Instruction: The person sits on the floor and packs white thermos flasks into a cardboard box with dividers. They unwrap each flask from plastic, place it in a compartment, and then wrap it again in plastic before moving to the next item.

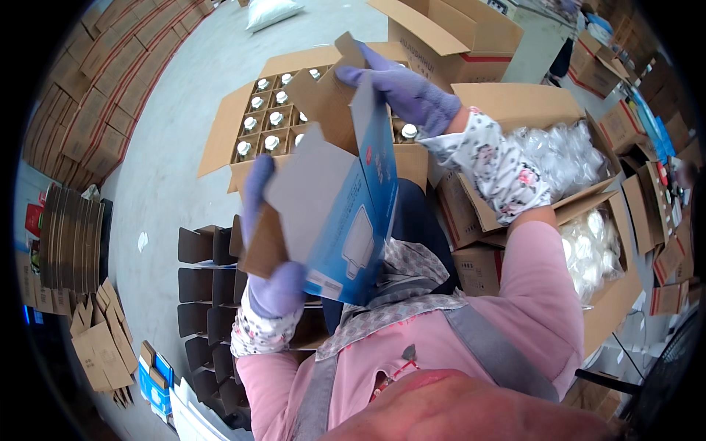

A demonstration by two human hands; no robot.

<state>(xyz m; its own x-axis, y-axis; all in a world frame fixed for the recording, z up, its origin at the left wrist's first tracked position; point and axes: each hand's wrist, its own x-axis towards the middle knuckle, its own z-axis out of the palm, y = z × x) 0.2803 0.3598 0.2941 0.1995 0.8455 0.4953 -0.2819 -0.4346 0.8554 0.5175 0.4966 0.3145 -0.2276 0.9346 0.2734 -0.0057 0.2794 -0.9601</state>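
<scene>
Closest to the viewer is a person seen from above, in a pink top with grey apron straps (pixel 482 334) and floral sleeve covers (pixel 489 165). In front of the chest, above the lap, is a blue paperboard box (pixel 342 235), held at a tilt, its blue printed face toward the wearer and its flaps spread at both ends. The left hand (pixel 278 290), in a purple knit glove, is clamped on the lower left end, thumb side near, fingers reaching around the far side. The right hand (pixel 419 95), gloved alike, is closed on the upper end, fingers at the flap edges. Below and left of the box stand dark cardboard dividers (pixel 195 283) in rows. Just beyond the box, an open bottle carton (pixel 224 132) holds white-capped bottles (pixel 272 142) in separate cells. To the right, two open cartons hold clear plastic pieces (pixel 559 158), possibly wrapped, though the view is too unclear to tell. Farther off are a large open carton (pixel 448 48) and a white sack (pixel 272 12) on the grey floor (pixel 176 110); stacked cartons (pixel 110 88) line the far left.
</scene>
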